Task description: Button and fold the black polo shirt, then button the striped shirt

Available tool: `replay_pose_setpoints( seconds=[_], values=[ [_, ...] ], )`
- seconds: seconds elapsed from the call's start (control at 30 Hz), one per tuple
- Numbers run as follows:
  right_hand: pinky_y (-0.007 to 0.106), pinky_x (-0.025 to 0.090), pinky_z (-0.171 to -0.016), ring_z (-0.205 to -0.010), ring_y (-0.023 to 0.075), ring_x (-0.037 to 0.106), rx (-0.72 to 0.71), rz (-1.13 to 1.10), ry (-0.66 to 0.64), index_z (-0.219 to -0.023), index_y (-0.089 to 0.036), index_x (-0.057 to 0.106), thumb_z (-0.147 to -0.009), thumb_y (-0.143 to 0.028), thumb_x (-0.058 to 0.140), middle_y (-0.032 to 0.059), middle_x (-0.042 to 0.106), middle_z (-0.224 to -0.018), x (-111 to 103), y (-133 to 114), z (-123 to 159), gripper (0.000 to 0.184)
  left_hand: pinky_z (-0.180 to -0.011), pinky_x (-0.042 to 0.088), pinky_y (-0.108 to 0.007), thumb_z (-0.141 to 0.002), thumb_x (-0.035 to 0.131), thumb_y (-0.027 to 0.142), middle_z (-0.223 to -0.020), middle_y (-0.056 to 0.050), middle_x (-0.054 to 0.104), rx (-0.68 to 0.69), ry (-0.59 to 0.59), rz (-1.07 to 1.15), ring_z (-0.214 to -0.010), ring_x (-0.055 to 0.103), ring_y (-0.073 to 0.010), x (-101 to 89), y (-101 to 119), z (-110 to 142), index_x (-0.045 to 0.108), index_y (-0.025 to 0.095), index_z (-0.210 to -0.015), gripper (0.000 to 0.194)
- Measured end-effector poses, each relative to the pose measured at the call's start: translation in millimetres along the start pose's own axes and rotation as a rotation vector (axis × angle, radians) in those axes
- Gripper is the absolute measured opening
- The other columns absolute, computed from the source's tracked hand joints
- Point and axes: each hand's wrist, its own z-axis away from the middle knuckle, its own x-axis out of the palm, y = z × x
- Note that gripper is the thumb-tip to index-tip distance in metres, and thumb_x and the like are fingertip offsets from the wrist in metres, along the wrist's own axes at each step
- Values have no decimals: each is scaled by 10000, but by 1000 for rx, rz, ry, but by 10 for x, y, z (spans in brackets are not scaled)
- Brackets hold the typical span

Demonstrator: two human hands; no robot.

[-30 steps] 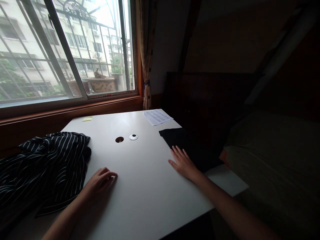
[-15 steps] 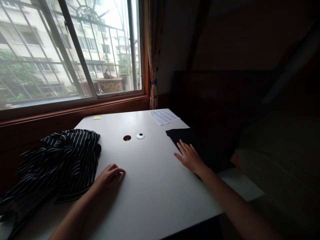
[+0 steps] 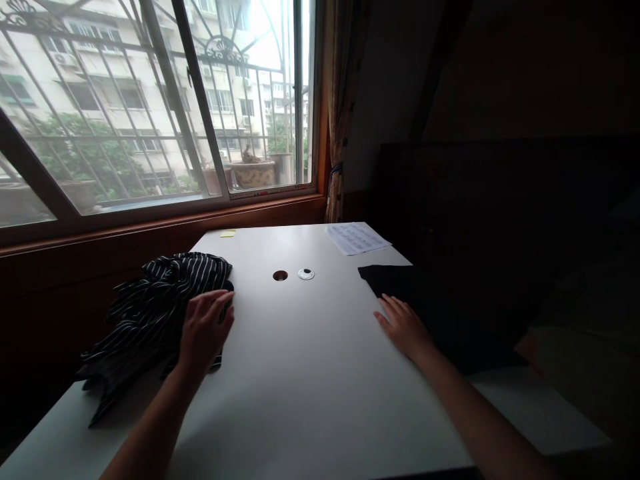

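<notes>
My left hand (image 3: 206, 328) is raised in front of a crumpled black garment with white stripes (image 3: 145, 320) on the left of the table. Its fingers bend loosely, thumb apart, and nothing shows in them; whether it touches the fabric I cannot tell. My right hand (image 3: 404, 328) lies with fingers stretched out at the near left edge of a dark folded cloth (image 3: 450, 327). Its palm rests partly on the white table (image 3: 305, 380). Much of the dark cloth fades into shadow.
A round cable hole (image 3: 281, 275) and a white ring-shaped cover (image 3: 306, 274) sit mid-table. Printed papers (image 3: 356, 239) lie at the far right corner, a yellow note (image 3: 228, 233) at the far left. Behind is a window (image 3: 150, 120) with a curtain (image 3: 336, 153).
My left hand has lifted off the tabletop and moved toward the striped garment. My right hand stays by the dark cloth, drawn slightly back. The view has turned left.
</notes>
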Motion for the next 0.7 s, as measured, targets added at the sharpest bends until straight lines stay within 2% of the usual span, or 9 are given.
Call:
replay_pose_setpoints(
  seconds=[0.07,0.13,0.2,0.3,0.37,0.47,0.57,0.7],
  values=[
    [484,298,-1151,-1364,311,418,-20,-8,30,-1372,-133,544,-973,-499,305,130,503,-1458,15,19,-5,592,-1100,316,-482,-942,513,352,-1361,-114,512,-86,75,-145,-1296,412,-313,-174,-236,-105,519,217,-1337,417],
    [471,320,-1138,-1344,310,436,-33,-9,50,-1358,-141,556,-973,-493,308,126,524,-1436,21,31,-9,578,-1070,323,-507,-919,530,393,-1386,-152,488,-186,78,-279,-1312,390,-354,-300,-517,-162,469,183,-1383,513],
    [462,337,-1128,-1328,311,445,-43,-10,60,-1345,-143,567,-972,-486,313,127,543,-1411,20,40,-12,568,-939,416,-478,-909,522,416,-1294,-163,556,-287,-38,-368,-1183,499,-365,-367,-763,-165,505,162,-1340,501],
    [463,349,-1119,-1309,315,454,-60,-24,63,-1316,-142,593,-964,-477,337,136,568,-1374,15,49,-17,550,-697,446,-352,-934,452,358,-1062,-103,648,-321,-235,-387,-898,615,-281,-365,-898,-108,622,186,-1110,299],
    [468,360,-1107,-1297,319,461,-65,-33,61,-1289,-159,615,-957,-471,352,131,580,-1357,8,47,-18,527,-633,413,-307,-933,444,311,-948,-71,646,-248,-250,-382,-829,617,-242,-313,-787,-60,627,201,-967,216],
    [475,386,-1076,-1279,326,472,-62,-43,55,-1257,-187,639,-949,-460,367,117,589,-1342,-15,25,-12,494,-639,400,-285,-926,461,271,-849,-53,610,-76,-222,-328,-792,596,-215,-194,-392,10,576,201,-833,163],
    [474,397,-1066,-1268,323,480,-61,-63,58,-1237,-195,653,-942,-444,381,115,600,-1323,-58,-7,-7,473,-635,378,-274,-943,437,247,-822,-36,582,46,-266,-191,-737,572,-189,-58,102,85,539,208,-810,172],
    [455,401,-1071,-1222,304,519,-80,-172,106,-1157,-192,692,-946,-406,386,112,648,-1243,-156,-69,-34,430,-567,336,-270,-945,429,222,-874,-29,572,78,-356,23,-664,562,-161,126,670,175,518,214,-857,125]
  ],
)
